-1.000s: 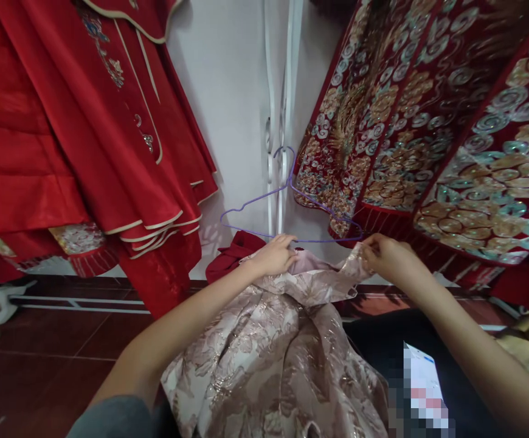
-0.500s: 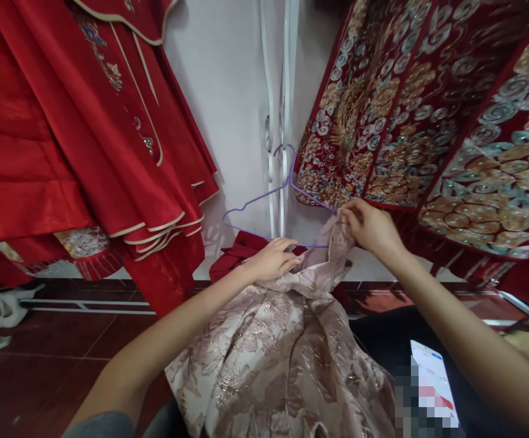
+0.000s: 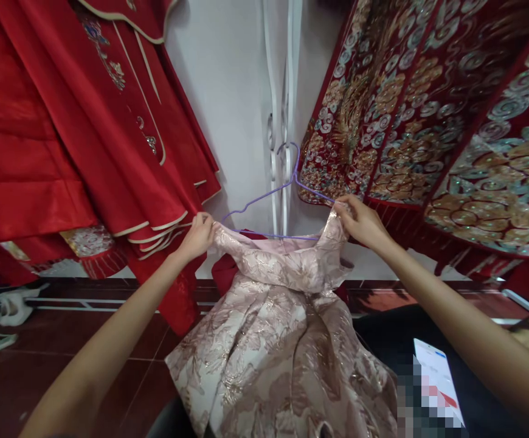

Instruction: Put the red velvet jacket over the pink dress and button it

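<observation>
A pale pink brocade dress [image 3: 264, 328] with a shiny floral pattern spreads across my lap. My left hand [image 3: 199, 234] pinches its left shoulder, close to the left end of a purple hanger [image 3: 264, 196]. At the other shoulder, my right hand [image 3: 358, 220] grips the fabric by the hanger's right arm. The hanger's ends are covered by the dress and my fingers. Its hook stands up in front of white door handles, and its lower bar crosses the open neckline.
Red garments [image 3: 59, 121] hang at the left and an embroidered dark red garment [image 3: 396, 115] at the right. White cabinet doors [image 3: 228, 91] stand behind. A phone [image 3: 438, 383] lies at the lower right on dark cloth. White shoes [image 3: 16, 307] are at the far left.
My left hand has moved left from the middle of the neckline to the left shoulder. The neckline is now stretched wide along the hanger. My right hand stays at the right shoulder.
</observation>
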A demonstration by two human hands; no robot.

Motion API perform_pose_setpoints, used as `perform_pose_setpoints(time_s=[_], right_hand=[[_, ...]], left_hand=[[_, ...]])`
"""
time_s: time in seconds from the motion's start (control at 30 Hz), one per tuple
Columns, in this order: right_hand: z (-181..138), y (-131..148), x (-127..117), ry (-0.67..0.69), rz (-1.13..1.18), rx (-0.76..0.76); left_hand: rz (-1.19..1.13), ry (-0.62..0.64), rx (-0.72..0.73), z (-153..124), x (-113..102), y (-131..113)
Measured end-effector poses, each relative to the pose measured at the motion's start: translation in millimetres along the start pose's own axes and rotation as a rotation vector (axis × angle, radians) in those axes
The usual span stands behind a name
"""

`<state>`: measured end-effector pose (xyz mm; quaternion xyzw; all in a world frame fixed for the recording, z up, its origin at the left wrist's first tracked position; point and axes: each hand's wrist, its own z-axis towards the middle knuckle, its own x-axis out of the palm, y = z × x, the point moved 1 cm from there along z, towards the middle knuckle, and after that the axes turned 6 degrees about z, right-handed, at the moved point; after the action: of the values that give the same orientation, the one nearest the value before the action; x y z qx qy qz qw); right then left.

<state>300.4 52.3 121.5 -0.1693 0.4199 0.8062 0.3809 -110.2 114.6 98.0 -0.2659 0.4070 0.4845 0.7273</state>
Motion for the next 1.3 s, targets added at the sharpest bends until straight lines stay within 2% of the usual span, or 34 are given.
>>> perform_pose_setpoints(time_s=[0.07, 0.13, 0.37, 0.63, 0.77, 0.9, 1.03, 1.17, 1.23, 1.3], right_hand=[[-1, 2, 0, 0.007, -0.004, 0.005], [-2, 4, 0, 0.011, -0.015, 0.006], [-1, 8, -7, 0.028, -0.060, 0.027], [-2, 10, -8, 0.027, -0.084, 0.030], [0, 9, -7, 0.019, -0.074, 0.008], [1, 8, -9, 0.037, -0.059, 0.022], [2, 6, -7, 0.079, -0.003, 0.015], [4, -2, -5, 0.087, 0.024, -0.015], [6, -7, -7, 0.115, 0.018, -0.020], [8, -12, -12, 0.144, 0.045, -0.013]], left_hand=[[-0.017, 0.156, -0.091, -7, 10, 19], [-0.040, 0.206, -0.129, -11, 17, 26], [-0.135, 0.074, -0.110, -8, 20, 19], [-0.021, 0.150, -0.205, 3, 25, 15], [-0.138, 0.080, -0.271, 6, 28, 13], [-0.344, -0.068, -0.198, 18, 17, 0], [-0.485, -0.138, -0.032, 38, -8, -33], [-0.468, -0.060, 0.097, 48, -22, -55], [-0.469, 0.005, 0.101, 48, -18, -54], [-0.529, 0.059, 0.040, 47, -10, -45]])
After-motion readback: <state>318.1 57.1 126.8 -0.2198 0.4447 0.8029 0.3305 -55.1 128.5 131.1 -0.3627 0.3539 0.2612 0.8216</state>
